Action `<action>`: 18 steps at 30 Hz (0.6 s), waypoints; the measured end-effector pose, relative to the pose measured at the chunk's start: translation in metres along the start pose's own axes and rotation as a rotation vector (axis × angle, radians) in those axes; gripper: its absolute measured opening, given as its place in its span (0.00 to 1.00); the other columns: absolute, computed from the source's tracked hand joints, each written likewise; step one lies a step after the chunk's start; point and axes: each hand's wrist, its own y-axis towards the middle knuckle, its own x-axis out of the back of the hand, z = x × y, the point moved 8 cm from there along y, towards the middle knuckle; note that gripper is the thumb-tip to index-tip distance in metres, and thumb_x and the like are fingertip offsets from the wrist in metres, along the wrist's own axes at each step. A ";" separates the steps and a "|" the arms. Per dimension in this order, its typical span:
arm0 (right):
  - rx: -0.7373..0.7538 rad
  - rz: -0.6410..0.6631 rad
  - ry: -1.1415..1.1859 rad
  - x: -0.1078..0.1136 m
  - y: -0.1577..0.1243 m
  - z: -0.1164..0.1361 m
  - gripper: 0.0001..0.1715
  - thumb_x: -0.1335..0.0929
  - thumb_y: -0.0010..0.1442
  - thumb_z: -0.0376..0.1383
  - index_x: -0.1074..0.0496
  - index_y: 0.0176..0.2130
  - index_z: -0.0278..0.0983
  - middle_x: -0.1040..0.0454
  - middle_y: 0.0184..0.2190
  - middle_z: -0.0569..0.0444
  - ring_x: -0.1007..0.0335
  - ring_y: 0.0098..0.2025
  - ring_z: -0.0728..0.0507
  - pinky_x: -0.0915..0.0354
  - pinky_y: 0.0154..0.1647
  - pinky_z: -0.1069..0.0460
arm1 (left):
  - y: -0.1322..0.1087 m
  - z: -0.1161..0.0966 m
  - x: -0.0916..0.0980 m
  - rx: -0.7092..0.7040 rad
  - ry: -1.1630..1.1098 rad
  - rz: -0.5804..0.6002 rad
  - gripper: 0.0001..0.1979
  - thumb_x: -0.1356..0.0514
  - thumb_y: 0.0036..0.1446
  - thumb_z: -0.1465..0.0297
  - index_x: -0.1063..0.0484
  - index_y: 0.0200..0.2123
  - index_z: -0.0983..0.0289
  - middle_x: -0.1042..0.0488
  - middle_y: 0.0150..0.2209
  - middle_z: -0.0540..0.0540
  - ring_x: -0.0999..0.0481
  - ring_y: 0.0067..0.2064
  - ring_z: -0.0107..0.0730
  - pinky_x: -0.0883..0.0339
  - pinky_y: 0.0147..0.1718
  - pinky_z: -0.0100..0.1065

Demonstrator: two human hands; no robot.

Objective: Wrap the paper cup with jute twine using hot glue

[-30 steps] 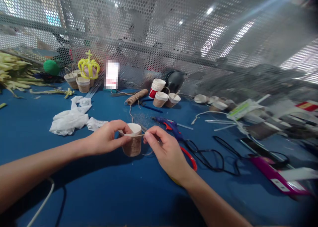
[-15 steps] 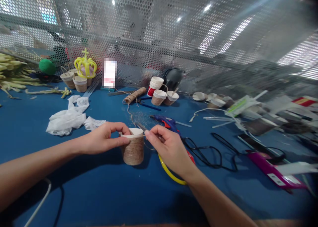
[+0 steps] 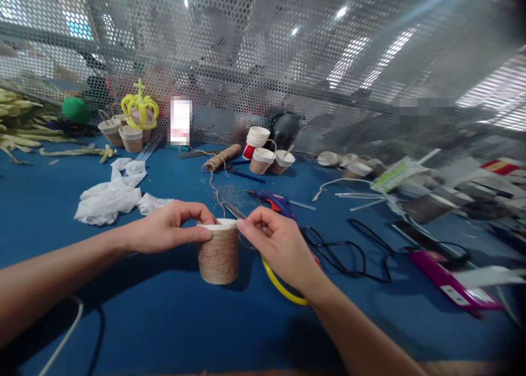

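Note:
A paper cup wrapped in brown twine is in front of me, its white rim bare of twine. My left hand pinches the rim at its left, thumb outside and fingers inside. My right hand is closed at the right of the rim, thumb and forefinger pinching the twine there; most of that strand is hidden by the fingers. Beneath the right hand lie scissors with a yellow handle, their blades showing behind the cup. A twine strand runs back from the cup to a twine roll.
A blue glue gun lies behind my right hand, with black cable and a purple power strip to the right. Crumpled white cloth is at left. Small cups, a yellow crown and a mesh panel stand behind.
The cup has tilted, its base coming nearer to me and its opening showing less. My right fingertips have moved slightly left, against the rim.

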 end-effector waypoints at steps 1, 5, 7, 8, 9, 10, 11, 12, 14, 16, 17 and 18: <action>-0.013 0.000 0.017 0.000 0.000 -0.001 0.12 0.35 0.54 0.41 0.37 0.25 0.36 0.42 0.18 0.61 0.48 0.20 0.53 0.48 0.19 0.57 | 0.000 0.001 0.000 0.006 -0.015 0.005 0.07 0.45 0.54 0.70 0.34 0.31 0.69 0.30 0.39 0.57 0.32 0.39 0.32 0.38 0.39 0.32; -0.036 0.065 0.112 -0.005 0.001 -0.004 0.11 0.35 0.55 0.41 0.32 0.35 0.36 0.40 0.18 0.61 0.47 0.20 0.53 0.48 0.19 0.56 | 0.000 0.003 0.000 0.034 -0.097 0.031 0.07 0.44 0.53 0.69 0.34 0.31 0.69 0.30 0.38 0.57 0.32 0.39 0.32 0.39 0.38 0.33; -0.042 0.120 0.156 -0.008 0.000 -0.004 0.12 0.36 0.55 0.41 0.30 0.36 0.36 0.38 0.19 0.60 0.47 0.20 0.53 0.49 0.19 0.56 | 0.000 0.005 -0.001 0.048 -0.152 0.046 0.08 0.43 0.52 0.68 0.34 0.30 0.69 0.30 0.37 0.56 0.32 0.38 0.32 0.39 0.38 0.33; -0.048 0.149 0.175 -0.010 0.000 -0.004 0.12 0.36 0.55 0.41 0.29 0.35 0.35 0.37 0.20 0.59 0.47 0.20 0.53 0.50 0.19 0.56 | 0.000 0.005 -0.001 0.054 -0.183 0.052 0.09 0.42 0.51 0.68 0.34 0.30 0.69 0.30 0.36 0.56 0.32 0.38 0.32 0.39 0.37 0.33; -0.056 0.179 0.191 -0.011 0.000 -0.004 0.12 0.36 0.55 0.41 0.29 0.35 0.35 0.37 0.20 0.59 0.47 0.19 0.54 0.50 0.18 0.56 | 0.000 0.005 -0.002 0.060 -0.213 0.056 0.09 0.41 0.50 0.67 0.34 0.30 0.69 0.30 0.36 0.56 0.32 0.37 0.31 0.39 0.37 0.33; -0.068 0.207 0.204 -0.013 -0.001 -0.004 0.12 0.36 0.55 0.40 0.29 0.34 0.35 0.37 0.19 0.60 0.48 0.19 0.54 0.51 0.17 0.56 | 0.000 0.005 -0.002 0.068 -0.240 0.059 0.10 0.40 0.49 0.67 0.34 0.29 0.69 0.30 0.35 0.56 0.32 0.37 0.31 0.39 0.37 0.33; -0.080 0.232 0.217 -0.014 -0.001 -0.004 0.12 0.36 0.55 0.40 0.29 0.33 0.35 0.38 0.18 0.60 0.48 0.18 0.54 0.53 0.16 0.56 | 0.000 0.006 -0.002 0.076 -0.265 0.061 0.10 0.40 0.48 0.66 0.34 0.29 0.69 0.30 0.35 0.56 0.32 0.37 0.31 0.39 0.37 0.32; -0.093 0.255 0.231 -0.015 -0.002 -0.005 0.12 0.36 0.56 0.40 0.29 0.33 0.34 0.40 0.16 0.61 0.50 0.17 0.55 0.54 0.15 0.56 | 0.000 0.006 -0.003 0.084 -0.285 0.062 0.11 0.39 0.48 0.66 0.34 0.28 0.69 0.30 0.35 0.55 0.32 0.37 0.31 0.39 0.36 0.32; -0.112 0.293 0.255 -0.017 -0.002 -0.007 0.11 0.36 0.56 0.40 0.30 0.32 0.34 0.44 0.14 0.63 0.52 0.15 0.55 0.56 0.14 0.56 | 0.000 0.007 -0.003 0.099 -0.310 0.062 0.11 0.39 0.47 0.66 0.34 0.28 0.69 0.30 0.35 0.55 0.32 0.36 0.31 0.39 0.36 0.31; -0.117 0.318 0.279 -0.019 -0.002 -0.008 0.12 0.35 0.56 0.41 0.31 0.30 0.34 0.46 0.14 0.64 0.53 0.16 0.55 0.57 0.14 0.56 | 0.000 0.008 -0.003 0.103 -0.319 0.065 0.11 0.38 0.47 0.67 0.34 0.28 0.69 0.30 0.35 0.55 0.32 0.36 0.30 0.40 0.36 0.31; -0.117 0.327 0.289 -0.019 -0.002 -0.008 0.12 0.35 0.56 0.41 0.32 0.29 0.34 0.46 0.15 0.64 0.53 0.16 0.56 0.57 0.15 0.57 | 0.000 0.008 -0.003 0.102 -0.318 0.066 0.11 0.38 0.47 0.67 0.34 0.28 0.69 0.30 0.36 0.56 0.32 0.37 0.30 0.40 0.36 0.31; -0.119 0.335 0.298 -0.019 -0.002 -0.008 0.12 0.35 0.55 0.41 0.32 0.28 0.34 0.46 0.15 0.64 0.53 0.16 0.56 0.57 0.15 0.57 | 0.000 0.009 -0.003 0.101 -0.314 0.067 0.11 0.38 0.47 0.67 0.34 0.28 0.69 0.30 0.36 0.56 0.32 0.37 0.30 0.40 0.36 0.31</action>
